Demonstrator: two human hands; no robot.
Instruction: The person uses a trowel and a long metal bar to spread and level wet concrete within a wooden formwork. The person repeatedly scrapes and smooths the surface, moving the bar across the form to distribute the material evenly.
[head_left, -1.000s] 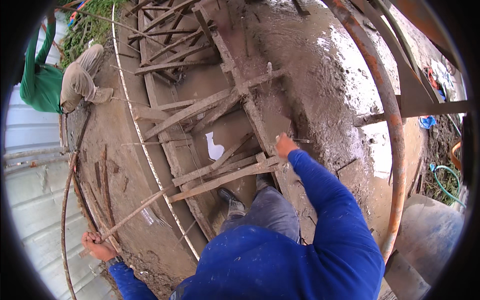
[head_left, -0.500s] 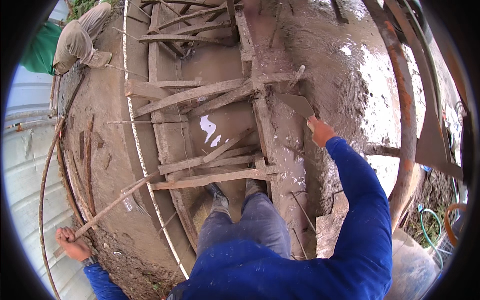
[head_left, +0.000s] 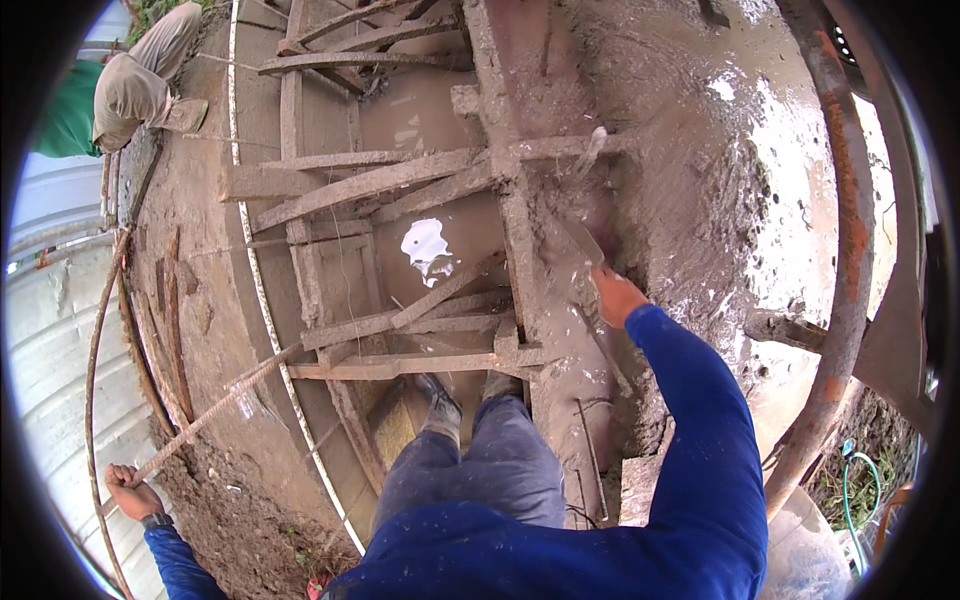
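Observation:
My right hand (head_left: 616, 296) is closed round the handle of a trowel (head_left: 582, 240). Its muddy blade is tilted nearly edge-on over the wet concrete (head_left: 570, 285), just right of a long form board (head_left: 518, 235). At the far lower left, my left hand (head_left: 134, 492) grips a long mud-coated stick (head_left: 205, 418), which slants up to the right toward the timber crosspieces. My boots (head_left: 437, 398) stand between the form boards, below a wooden crosspiece (head_left: 400, 366).
Several timber braces (head_left: 380, 187) span murky water (head_left: 425, 245). A pale rod (head_left: 262, 275) runs along the left side, near corrugated metal sheeting (head_left: 55, 350). A rusty pipe (head_left: 848, 220) arcs down the right. Another person's bent leg (head_left: 140, 95) shows at upper left. Short bars (head_left: 592, 450) stick up near my right side.
My right hand has shifted slightly left and down, turning the trowel from showing its flat face to nearly edge-on. My left hand keeps its grip on the stick. The view has shifted slightly.

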